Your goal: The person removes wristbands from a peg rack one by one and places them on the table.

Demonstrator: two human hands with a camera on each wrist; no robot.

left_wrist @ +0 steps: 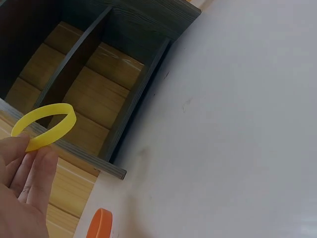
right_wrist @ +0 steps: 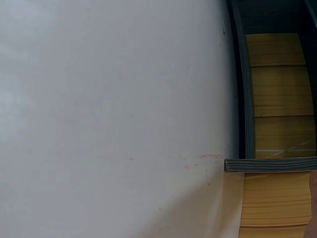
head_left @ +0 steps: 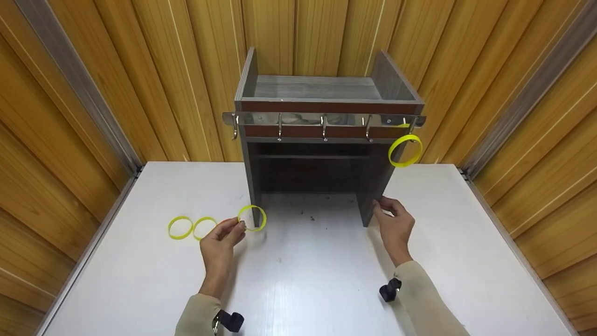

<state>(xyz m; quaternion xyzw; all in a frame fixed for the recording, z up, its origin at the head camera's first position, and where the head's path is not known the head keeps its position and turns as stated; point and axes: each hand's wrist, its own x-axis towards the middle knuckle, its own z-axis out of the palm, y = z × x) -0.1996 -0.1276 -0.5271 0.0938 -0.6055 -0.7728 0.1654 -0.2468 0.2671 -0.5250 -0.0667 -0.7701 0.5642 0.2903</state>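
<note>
My left hand [head_left: 220, 242] pinches a yellow wristband [head_left: 265, 218] between thumb and fingertips, holding it up in front of the left leg of a small grey shelf unit [head_left: 317, 101]. In the left wrist view the same wristband stands out above the fingertips. My right hand [head_left: 394, 226] grips the front edge of the unit's right side panel low down; only a sliver of it enters the right wrist view. Across the unit's front runs a metal hook rail [head_left: 301, 119] with several hooks. Another yellow wristband [head_left: 406, 164] hangs from its rightmost hook.
Left of my left hand, two yellow wristbands, an outer one [head_left: 170, 228] and an inner one [head_left: 195, 226], lie on the white table [head_left: 303, 289]. An orange wristband [left_wrist: 100, 223] is mostly hidden behind that hand in the head view. Wood-patterned walls [head_left: 60, 154] enclose the table.
</note>
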